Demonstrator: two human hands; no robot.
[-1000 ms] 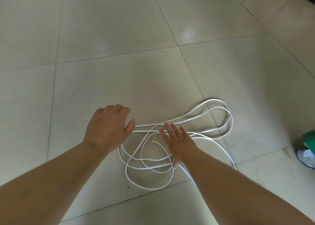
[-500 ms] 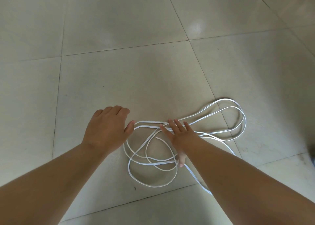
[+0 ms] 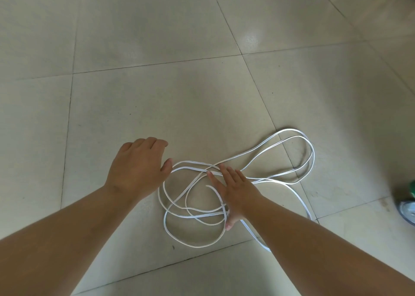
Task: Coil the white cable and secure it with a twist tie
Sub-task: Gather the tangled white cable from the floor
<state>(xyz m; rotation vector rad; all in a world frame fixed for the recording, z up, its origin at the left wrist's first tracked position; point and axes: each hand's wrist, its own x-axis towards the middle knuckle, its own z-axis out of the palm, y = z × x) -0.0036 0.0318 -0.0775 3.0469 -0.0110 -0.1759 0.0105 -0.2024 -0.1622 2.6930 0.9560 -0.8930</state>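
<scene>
Sprawling in loose, untied loops on the floor [image 3: 134,93], the cable [image 3: 202,246] awaits gathering. The right hand [image 3: 235,192] lies flat, fingers straight, on its crossing strands, likely pinning them. The left hand [image 3: 138,167], relaxed, thumb at its left bend, grips nothing. Longer loops trail beyond.

The floor [image 3: 157,105] is laid with large, pale, glossy beige tiles divided by thin dark grout lines, with a soft glare patch farther out. A white cable [image 3: 193,244] lies on it in a loose tangle of overlapping loops on the middle tile. Two longer loops stretch away to the right across a grout line onto the neighbouring tile, which shows faint smudges. One cable end lies inside the tangle. At the right edge a green object [image 3: 412,190] stands on the floor, cut off by the frame.
</scene>
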